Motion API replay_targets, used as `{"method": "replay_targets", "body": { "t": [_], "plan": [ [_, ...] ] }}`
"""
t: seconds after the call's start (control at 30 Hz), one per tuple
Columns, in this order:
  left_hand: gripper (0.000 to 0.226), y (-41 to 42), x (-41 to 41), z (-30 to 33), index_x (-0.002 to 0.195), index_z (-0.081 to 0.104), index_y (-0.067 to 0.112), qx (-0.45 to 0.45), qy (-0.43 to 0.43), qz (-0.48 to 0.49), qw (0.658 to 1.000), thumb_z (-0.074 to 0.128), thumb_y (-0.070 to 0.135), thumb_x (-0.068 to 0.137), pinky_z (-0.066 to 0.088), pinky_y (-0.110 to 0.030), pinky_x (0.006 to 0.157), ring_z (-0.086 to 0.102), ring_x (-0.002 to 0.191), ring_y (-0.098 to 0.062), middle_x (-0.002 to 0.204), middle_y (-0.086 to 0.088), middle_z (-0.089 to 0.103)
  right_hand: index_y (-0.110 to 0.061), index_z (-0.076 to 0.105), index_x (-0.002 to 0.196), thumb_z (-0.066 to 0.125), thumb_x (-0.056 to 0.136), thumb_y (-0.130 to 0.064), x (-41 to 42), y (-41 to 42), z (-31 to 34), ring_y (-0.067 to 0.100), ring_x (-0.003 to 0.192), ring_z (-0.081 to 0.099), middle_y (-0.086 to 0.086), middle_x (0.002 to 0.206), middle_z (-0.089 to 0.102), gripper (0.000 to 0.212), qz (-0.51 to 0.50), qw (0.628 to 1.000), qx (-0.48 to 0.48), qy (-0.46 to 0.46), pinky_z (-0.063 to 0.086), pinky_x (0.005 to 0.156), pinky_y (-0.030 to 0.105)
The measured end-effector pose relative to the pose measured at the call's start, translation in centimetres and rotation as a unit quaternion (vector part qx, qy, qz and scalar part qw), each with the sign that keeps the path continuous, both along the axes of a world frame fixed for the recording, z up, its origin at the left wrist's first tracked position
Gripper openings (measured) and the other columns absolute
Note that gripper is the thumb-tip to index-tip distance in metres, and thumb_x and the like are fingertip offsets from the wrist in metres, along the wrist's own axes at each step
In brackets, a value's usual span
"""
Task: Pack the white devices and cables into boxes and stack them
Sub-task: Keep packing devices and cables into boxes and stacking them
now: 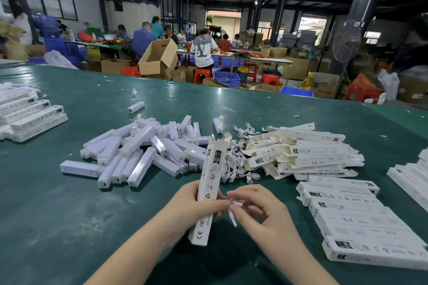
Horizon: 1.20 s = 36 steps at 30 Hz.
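Observation:
My left hand (193,206) grips a long white printed box (209,183), held upright and tilted away, its far flap open. Beside it my right hand (257,209) pinches a small white cable (232,214) close to the box's side. A heap of white bar-shaped devices (139,152) lies on the green table (58,215) to the left. Coiled white cables (236,162) sit in the middle. Empty open boxes (308,155) are piled to the right.
Closed packed boxes lie in a row at the right front (354,222) and in a stack at the far left (27,113). More boxes sit at the right edge (414,178). Beyond the table, people work among cardboard cartons (158,56), stools and blue crates.

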State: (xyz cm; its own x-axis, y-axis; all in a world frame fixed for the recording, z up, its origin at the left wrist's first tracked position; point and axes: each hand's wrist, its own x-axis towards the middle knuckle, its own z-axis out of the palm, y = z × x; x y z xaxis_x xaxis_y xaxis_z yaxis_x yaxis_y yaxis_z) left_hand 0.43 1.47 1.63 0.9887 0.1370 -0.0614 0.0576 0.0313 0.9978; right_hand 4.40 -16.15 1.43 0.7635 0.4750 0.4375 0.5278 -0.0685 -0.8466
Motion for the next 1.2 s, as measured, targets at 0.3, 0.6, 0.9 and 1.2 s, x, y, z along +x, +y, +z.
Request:
{"method": "replay_targets", "body": {
  "t": [0.3,0.6,0.9,1.2],
  "plan": [
    [0.022,0.1,0.0,0.4,0.084,0.063,0.008,-0.097,0.021,-0.007,0.995,0.08,0.01,0.07,0.053,-0.023,0.07,0.068,0.073,-0.017,0.08,-0.01,0.07,-0.039,0.069,0.108,0.078,0.077,0.001,0.1,0.0,0.0,0.009,0.09,0.068,-0.016,0.105,0.066,0.051,-0.024,0.995,-0.033,-0.089,0.055,0.075,0.018],
    [0.016,1.0,-0.1,-0.1,0.079,0.057,0.03,0.272,-0.039,0.121,0.954,0.073,0.029,0.079,0.043,-0.014,0.054,0.053,0.057,-0.001,0.063,0.013,0.06,-0.034,0.079,0.09,0.082,0.072,-0.004,0.4,-0.9,1.4,0.009,0.079,0.071,-0.005,0.087,0.076,0.035,-0.075,0.989,0.12,0.045,0.052,0.072,0.012],
    [0.012,0.9,-0.1,-0.1,0.08,0.05,0.039,0.506,-0.051,0.073,0.858,0.061,0.034,0.077,0.05,-0.031,0.073,0.055,0.076,-0.012,0.075,0.015,0.058,-0.033,0.079,0.087,0.074,0.082,-0.004,1.9,-2.2,2.0,0.004,0.082,0.07,-0.01,0.093,0.074,0.03,-0.111,0.986,0.116,0.033,0.049,0.073,0.007],
    [0.015,1.3,-0.2,-0.5,0.094,0.059,0.036,0.502,-0.1,0.032,0.858,0.063,0.032,0.079,0.049,-0.033,0.074,0.054,0.077,-0.009,0.08,0.016,0.061,-0.037,0.071,0.082,0.08,0.077,-0.014,2.1,-1.8,1.3,0.007,0.076,0.07,-0.008,0.082,0.075,0.025,-0.102,0.991,0.061,0.057,0.052,0.071,0.013]
  ]
}}
